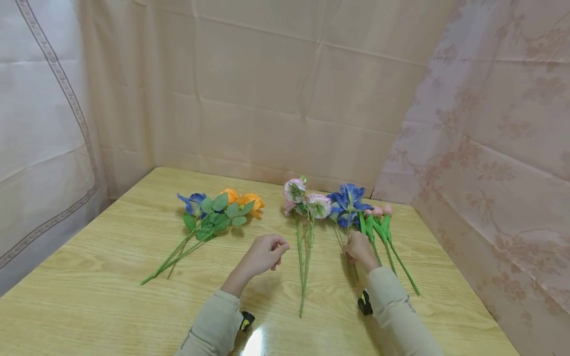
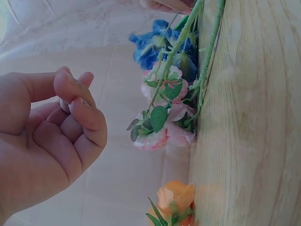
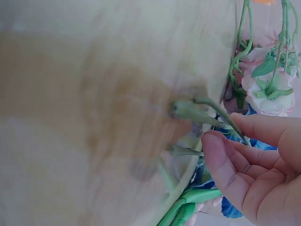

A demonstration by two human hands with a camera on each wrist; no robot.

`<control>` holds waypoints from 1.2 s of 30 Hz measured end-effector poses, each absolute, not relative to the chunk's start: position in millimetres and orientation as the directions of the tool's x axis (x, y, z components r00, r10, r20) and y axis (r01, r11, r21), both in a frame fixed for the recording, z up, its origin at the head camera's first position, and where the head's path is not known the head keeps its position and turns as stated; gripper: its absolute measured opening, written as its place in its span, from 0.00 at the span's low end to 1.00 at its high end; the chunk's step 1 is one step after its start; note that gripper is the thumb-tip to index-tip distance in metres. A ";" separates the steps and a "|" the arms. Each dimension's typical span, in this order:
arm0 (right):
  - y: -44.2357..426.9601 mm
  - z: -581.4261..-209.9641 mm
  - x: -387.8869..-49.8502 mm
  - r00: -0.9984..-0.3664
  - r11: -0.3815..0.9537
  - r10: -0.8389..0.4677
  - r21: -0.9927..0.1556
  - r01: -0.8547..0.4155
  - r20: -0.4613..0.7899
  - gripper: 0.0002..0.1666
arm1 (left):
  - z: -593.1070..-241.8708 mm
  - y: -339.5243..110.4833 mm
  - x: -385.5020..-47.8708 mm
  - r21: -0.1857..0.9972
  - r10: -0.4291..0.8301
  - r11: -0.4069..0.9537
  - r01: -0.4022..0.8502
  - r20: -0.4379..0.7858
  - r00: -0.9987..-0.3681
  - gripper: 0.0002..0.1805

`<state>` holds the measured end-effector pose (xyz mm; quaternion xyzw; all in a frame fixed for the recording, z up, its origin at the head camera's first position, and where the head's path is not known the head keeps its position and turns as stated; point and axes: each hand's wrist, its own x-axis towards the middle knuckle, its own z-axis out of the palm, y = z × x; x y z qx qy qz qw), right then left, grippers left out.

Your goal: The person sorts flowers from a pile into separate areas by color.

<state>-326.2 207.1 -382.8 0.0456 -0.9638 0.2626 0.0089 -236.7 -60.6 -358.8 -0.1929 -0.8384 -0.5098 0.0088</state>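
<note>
My right hand (image 1: 359,248) pinches the stem of a blue iris-like flower (image 1: 349,195) at the table's right; in the right wrist view its thumb and forefinger meet around a green stem (image 3: 221,112). Several pink tulips (image 1: 378,211) with green stems lie just right of that hand. My left hand (image 1: 266,253) hovers over the table with loosely curled fingers and nothing in them. Nearest to it are pink-and-white flowers (image 1: 318,205) on long stems, lying between the two hands. The left wrist view shows the curled left fingers (image 2: 91,120) apart from any flower.
Orange flowers (image 1: 250,201) and another blue flower (image 1: 192,203) lie with crossed stems at the table's left. Beige cloth (image 1: 267,99) hangs behind the wooden table (image 1: 111,306); patterned cloth (image 1: 498,123) hangs on the right. Black wrist bands (image 1: 365,302) show under the sleeves.
</note>
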 end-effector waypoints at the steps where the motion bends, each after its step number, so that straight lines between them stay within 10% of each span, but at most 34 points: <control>1: 207.5 -383.0 -325.8 -0.996 0.856 -0.083 -0.509 -0.092 0.039 0.18 | -358.9 -60.6 -236.8 0.851 0.315 0.405 0.333 0.211 -0.925 0.08; 15: 211.8 -377.5 -319.2 -0.998 0.850 -0.050 -0.523 -0.058 0.031 0.23 | -359.8 -64.3 -238.2 0.849 0.298 0.419 0.321 0.206 -0.932 0.08; 25: 207.0 -362.4 -303.3 -0.996 0.849 -0.048 -0.523 -0.079 0.072 0.30 | -355.1 -101.2 -248.7 0.709 0.025 0.649 0.276 0.342 -0.939 0.06; 36: 199.3 -357.1 -290.8 -0.994 0.828 -0.084 -0.549 -0.109 0.071 0.15 | -371.8 -153.6 -262.4 0.519 -0.163 0.855 -0.002 0.264 -0.951 0.06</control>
